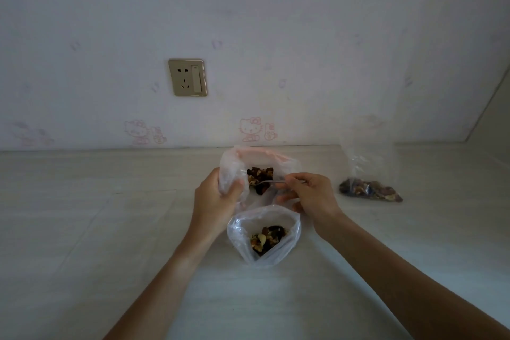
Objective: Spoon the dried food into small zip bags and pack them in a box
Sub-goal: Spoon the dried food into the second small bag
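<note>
My left hand [214,197] grips the left side of a clear plastic bag [234,163] with a pink zip strip, holding it open at the back of the table. Dark and pale dried food [259,175] lies inside it. My right hand [311,192] pinches the handle of a metal spoon [271,182], whose bowl sits in that food. In front, between my wrists, a small clear zip bag [240,232] stands open with some dried food [266,237] at its bottom.
A third clear bag [369,186] with dried food lies on the pale table [110,229] to the right. The wall behind carries a socket plate [188,77]. No box is in view.
</note>
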{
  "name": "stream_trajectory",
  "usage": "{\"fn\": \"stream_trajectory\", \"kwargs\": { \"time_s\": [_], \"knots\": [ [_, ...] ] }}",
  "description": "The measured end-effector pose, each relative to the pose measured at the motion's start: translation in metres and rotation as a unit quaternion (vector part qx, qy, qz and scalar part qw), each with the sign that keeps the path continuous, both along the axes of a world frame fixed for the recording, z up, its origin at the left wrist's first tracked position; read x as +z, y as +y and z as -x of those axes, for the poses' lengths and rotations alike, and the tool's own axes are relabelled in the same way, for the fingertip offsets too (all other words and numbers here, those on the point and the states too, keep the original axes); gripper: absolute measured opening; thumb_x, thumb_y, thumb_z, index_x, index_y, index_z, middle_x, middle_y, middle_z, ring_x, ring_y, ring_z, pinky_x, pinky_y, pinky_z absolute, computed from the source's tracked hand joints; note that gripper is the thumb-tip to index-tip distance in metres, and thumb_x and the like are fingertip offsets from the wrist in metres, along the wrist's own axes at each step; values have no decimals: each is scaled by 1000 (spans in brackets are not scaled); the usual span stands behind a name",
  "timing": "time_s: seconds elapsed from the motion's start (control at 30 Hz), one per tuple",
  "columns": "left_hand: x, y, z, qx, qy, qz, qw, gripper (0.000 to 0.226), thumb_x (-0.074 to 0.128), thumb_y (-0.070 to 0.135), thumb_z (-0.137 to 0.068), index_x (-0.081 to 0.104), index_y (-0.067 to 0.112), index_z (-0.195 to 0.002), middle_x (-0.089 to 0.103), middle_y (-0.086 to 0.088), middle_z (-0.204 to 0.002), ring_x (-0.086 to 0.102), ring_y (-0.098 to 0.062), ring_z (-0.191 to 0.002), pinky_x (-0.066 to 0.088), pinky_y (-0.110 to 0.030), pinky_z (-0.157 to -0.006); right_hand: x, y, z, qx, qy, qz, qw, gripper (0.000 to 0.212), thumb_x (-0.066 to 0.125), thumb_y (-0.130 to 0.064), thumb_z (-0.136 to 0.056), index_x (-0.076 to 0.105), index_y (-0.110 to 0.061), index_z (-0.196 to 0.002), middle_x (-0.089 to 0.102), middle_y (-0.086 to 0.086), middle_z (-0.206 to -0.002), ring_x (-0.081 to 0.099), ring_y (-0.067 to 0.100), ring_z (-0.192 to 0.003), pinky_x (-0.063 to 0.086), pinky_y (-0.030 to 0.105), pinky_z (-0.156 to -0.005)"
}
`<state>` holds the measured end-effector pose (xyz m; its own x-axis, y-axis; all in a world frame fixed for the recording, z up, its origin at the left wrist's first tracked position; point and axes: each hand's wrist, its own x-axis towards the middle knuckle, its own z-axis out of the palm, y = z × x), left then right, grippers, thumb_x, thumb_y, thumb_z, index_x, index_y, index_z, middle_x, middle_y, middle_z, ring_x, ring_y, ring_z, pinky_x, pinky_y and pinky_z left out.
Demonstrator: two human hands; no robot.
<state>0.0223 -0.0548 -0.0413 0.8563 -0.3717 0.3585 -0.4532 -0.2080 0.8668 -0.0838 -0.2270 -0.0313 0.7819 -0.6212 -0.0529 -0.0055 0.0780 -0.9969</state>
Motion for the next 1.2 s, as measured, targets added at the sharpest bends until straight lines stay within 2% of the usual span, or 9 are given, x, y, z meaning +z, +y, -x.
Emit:
{"fn": "stream_trajectory", "kwargs": {
  "time_s": [0.13, 0.27, 0.4, 0.57, 0.73, 0.8, 0.97, 1.1, 1.2],
  "knots": [
    [10, 5, 2, -10, 43, 49, 998, 24, 66, 39, -100, 70, 16, -94, 74, -10, -87, 71, -34, -83, 60, -52, -76, 1, -6, 5, -12, -9, -2, 1000, 14, 62, -14, -102, 73, -6, -104, 81, 7, -87, 76, 21, -67, 60, 29, -53],
    [17, 9, 3, -7, 52, 53, 997, 22, 64, 42, -101, 71, 22, -94, 75, -5, -86, 73, -33, -83, 60, -58, -77, 8, -15, 10, -19, -17, 22, 999, 13, 61, -15, -103, 70, -6, -109, 81, 4, -92, 77, 23, -73, 55, 27, -50],
    [17, 16, -3, 2, 75, 43, 996, 15, 68, 44, -97, 71, 30, -101, 76, 10, -88, 75, -16, -81, 64, -49, -77, 23, -21, 16, -9, -27, 45, 999, 11, 62, -12, -102, 71, -5, -104, 81, 5, -91, 77, 23, -70, 54, 26, -46],
    [18, 27, -3, 82, 29, 52, 995, 35, 78, 45, -88, 66, 27, -115, 69, 18, -109, 67, 1, -99, 51, -19, -77, 44, -24, 36, 25, -39, 69, 997, 14, 62, -13, -102, 71, -4, -102, 81, 6, -94, 77, 26, -76, 56, 28, -48],
    [21, 46, 12, 92, -86, 9, 992, 17, 80, 36, -89, 68, 28, -98, 69, 14, -93, 65, 0, -89, 46, -12, -73, 50, -22, 68, 62, -43, 56, 996, 16, 61, -14, -102, 70, -1, -105, 80, 10, -98, 78, 31, -82, 56, 28, -49],
    [19, 53, 24, 58, -84, -20, 995, 12, 76, 41, -91, 67, 35, -86, 70, 15, -80, 66, 0, -78, 46, -8, -65, 47, -21, 81, 73, -42, 53, 995, 17, 61, -14, -101, 70, 0, -106, 80, 12, -99, 77, 33, -83, 56, 29, -49],
    [8, 63, 53, -40, -10, -104, 994, 39, 58, 71, -87, 69, 35, -82, 70, 10, -71, 67, -8, -64, 52, -20, -61, 36, -21, 106, 112, -45, 60, 991, 21, 64, -18, -97, 70, 1, -104, 79, 17, -101, 76, 37, -85, 55, 30, -50],
    [7, 58, 63, -61, 6, -100, 993, 14, 69, 41, -96, 70, 32, -86, 72, 6, -69, 69, -11, -57, 51, -19, -58, 33, -20, 115, 119, -32, 133, 983, 16, 64, -16, -95, 71, -2, -98, 80, 12, -94, 77, 35, -81, 57, 31, -47],
    [8, 55, 63, -66, 26, -87, 994, 10, 71, 29, -98, 72, 27, -88, 73, 3, -69, 71, -14, -54, 50, -15, -55, 36, -19, 120, 110, -20, 281, 953, 11, 61, -12, -99, 71, -10, -96, 80, -3, -89, 78, 22, -78, 58, 32, -49]
  ]
}}
